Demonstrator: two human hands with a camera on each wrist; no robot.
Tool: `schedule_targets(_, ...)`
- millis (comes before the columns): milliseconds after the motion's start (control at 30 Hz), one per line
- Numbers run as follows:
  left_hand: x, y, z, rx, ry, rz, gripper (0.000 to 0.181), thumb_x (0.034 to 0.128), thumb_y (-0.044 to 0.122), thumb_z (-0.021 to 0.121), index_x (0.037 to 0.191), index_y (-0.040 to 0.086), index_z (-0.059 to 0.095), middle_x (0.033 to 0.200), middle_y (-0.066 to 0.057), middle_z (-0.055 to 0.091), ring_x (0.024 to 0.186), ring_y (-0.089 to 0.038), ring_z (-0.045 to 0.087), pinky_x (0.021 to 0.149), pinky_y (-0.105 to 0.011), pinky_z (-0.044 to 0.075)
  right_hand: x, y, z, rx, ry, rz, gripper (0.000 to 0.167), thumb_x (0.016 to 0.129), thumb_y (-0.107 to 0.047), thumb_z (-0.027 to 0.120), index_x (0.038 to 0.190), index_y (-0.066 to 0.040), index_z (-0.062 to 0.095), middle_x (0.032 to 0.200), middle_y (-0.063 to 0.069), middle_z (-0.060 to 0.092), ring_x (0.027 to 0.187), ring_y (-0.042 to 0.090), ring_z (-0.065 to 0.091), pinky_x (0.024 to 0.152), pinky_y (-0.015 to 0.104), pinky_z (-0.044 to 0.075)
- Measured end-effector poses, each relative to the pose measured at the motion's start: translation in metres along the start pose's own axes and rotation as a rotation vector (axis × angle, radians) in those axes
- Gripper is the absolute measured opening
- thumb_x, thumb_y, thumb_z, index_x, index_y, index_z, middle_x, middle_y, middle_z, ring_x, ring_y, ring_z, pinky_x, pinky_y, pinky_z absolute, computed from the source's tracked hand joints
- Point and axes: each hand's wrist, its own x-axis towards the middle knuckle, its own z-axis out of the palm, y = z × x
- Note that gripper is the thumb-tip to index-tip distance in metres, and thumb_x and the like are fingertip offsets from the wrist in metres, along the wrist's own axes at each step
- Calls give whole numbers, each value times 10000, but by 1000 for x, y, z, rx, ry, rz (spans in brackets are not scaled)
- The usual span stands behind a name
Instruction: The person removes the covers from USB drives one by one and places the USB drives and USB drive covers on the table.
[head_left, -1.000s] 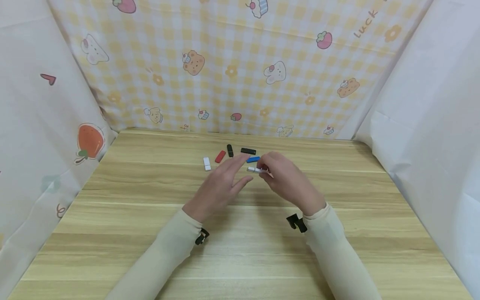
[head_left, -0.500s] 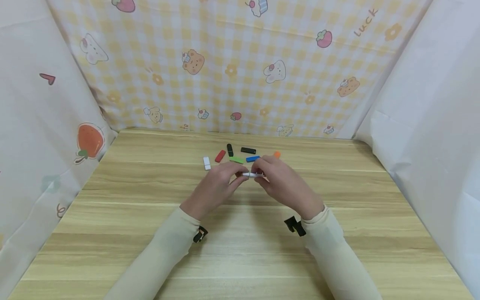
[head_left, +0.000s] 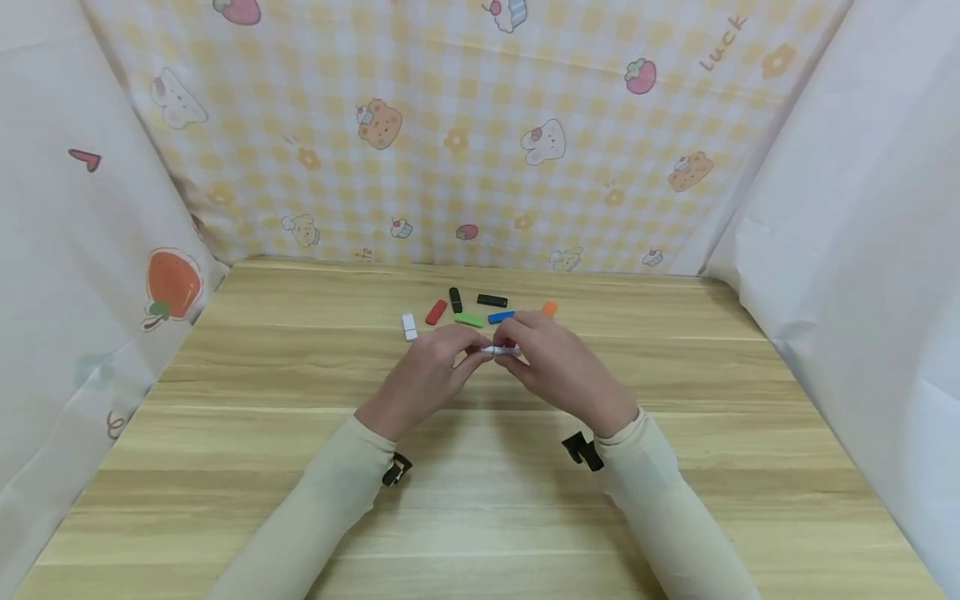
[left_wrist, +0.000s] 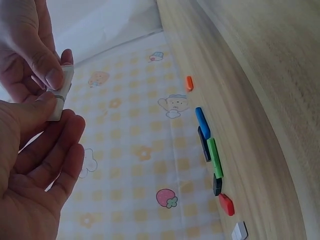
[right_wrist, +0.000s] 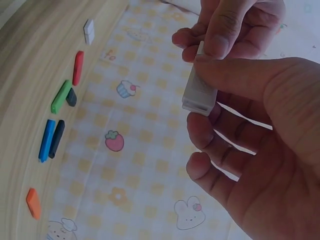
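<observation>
A small white USB flash drive (head_left: 497,351) is held level above the table between both hands. My left hand (head_left: 427,371) pinches one end between thumb and fingertips. The other end is pinched by my right hand (head_left: 566,371). In the left wrist view a thin seam crosses the white USB flash drive (left_wrist: 61,97) near the two thumbs. From the right wrist, the flash drive (right_wrist: 197,95) shows a flat face and a slotted end. Fingers hide parts of it in every view.
Beyond the hands lie several more sticks: white (head_left: 408,327), red (head_left: 437,312), two black (head_left: 455,300), green (head_left: 470,320), blue (head_left: 500,317) and orange (head_left: 550,309). A patterned yellow-checked cloth (head_left: 322,192) hangs behind the wooden table (head_left: 480,517); white cloth borders both sides.
My left hand has come down and now pinches the flash drive's left end. The right hand has moved slightly left with it. The green and orange sticks have come into sight.
</observation>
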Motion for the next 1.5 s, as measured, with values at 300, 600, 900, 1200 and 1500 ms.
schedule_targets(300, -3, 1, 0, -29, -21, 2, 110, 965, 58, 805, 1059, 19, 766, 1022, -81, 807, 909, -183, 768, 808, -328, 662, -2, 2, 1, 8, -12, -15, 91, 965, -145, 830, 994, -147, 743, 958, -31, 719, 902, 171, 655, 767, 328, 569)
schedule_targets(600, -9, 4, -1, -39, -30, 19, 64, 976, 23, 782, 1029, 7, 749, 998, -87, 785, 868, -180, 726, 768, -342, 655, -2, 5, 4, 71, -33, -96, 119, 960, -51, 810, 1035, -124, 754, 991, -23, 736, 934, 152, 663, 832, 316, 607)
schedule_targets(900, -7, 6, -4, -29, -40, 10, 60, 980, 45, 787, 1020, 25, 748, 964, -65, 778, 810, -151, 678, 731, -308, 637, 1, 11, -2, 140, -74, -110, 136, 955, -40, 811, 972, -125, 706, 964, -38, 717, 921, 128, 648, 830, 332, 610)
schedule_targets(1200, -3, 7, -8, -68, -72, -15, 55, 983, 49, 786, 1022, 34, 749, 969, -56, 778, 865, -155, 730, 792, -311, 648, 2, 13, -8, 181, -92, -113, 150, 966, -32, 798, 954, -139, 693, 960, -44, 707, 951, 122, 685, 863, 322, 609)
schedule_targets(1500, 1, 9, -10, -93, -89, -15, 50, 985, 58, 785, 1023, 39, 757, 976, -59, 783, 873, -164, 737, 815, -353, 660, 1, 18, -13, 205, -98, -121, 169, 958, -33, 806, 946, -148, 682, 956, -46, 701, 941, 117, 685, 846, 397, 633)
